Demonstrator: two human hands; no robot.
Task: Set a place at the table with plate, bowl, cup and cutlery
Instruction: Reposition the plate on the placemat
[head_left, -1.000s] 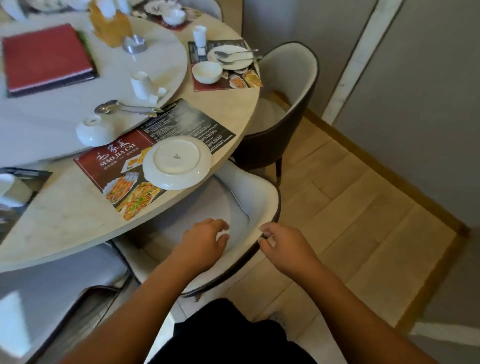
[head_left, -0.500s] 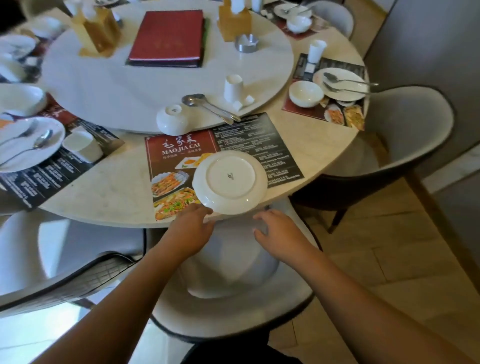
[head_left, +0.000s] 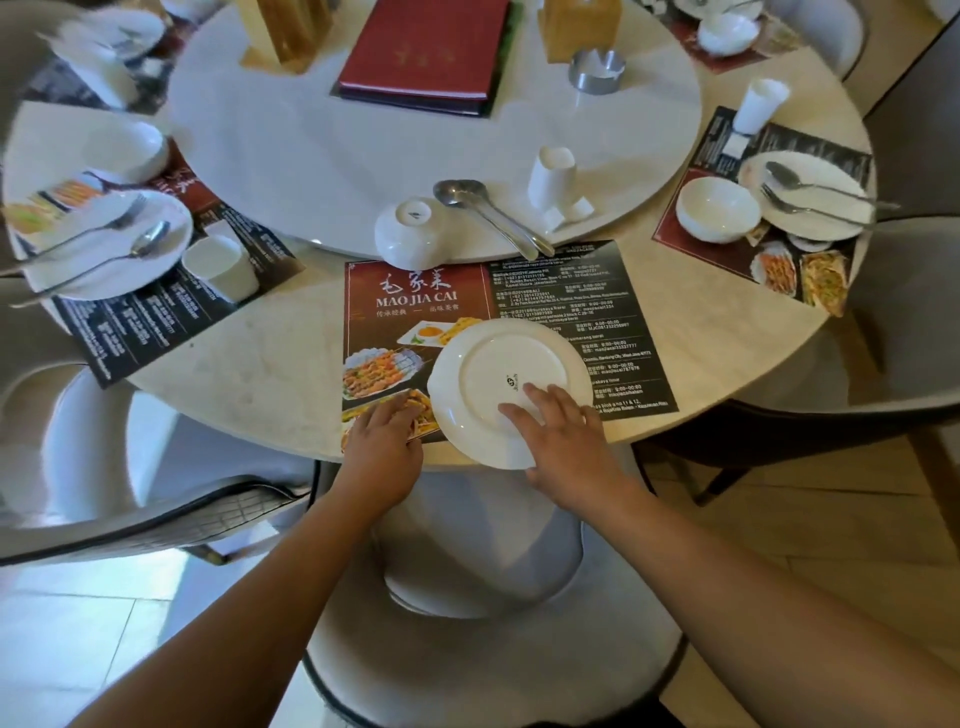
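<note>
A restaurant dining room: a round marble surface (head_left: 249, 374) with a turntable (head_left: 322, 171), printed menu placemats (head_left: 415, 312) at each seat, a red menu book (head_left: 426, 47) and padded chairs (head_left: 493, 649) around it.

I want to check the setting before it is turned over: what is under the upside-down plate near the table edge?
The plate lies on the printed placemat, its near rim past the table edge. The right hand rests on it. Whatever the plate covers cannot be seen.
</note>
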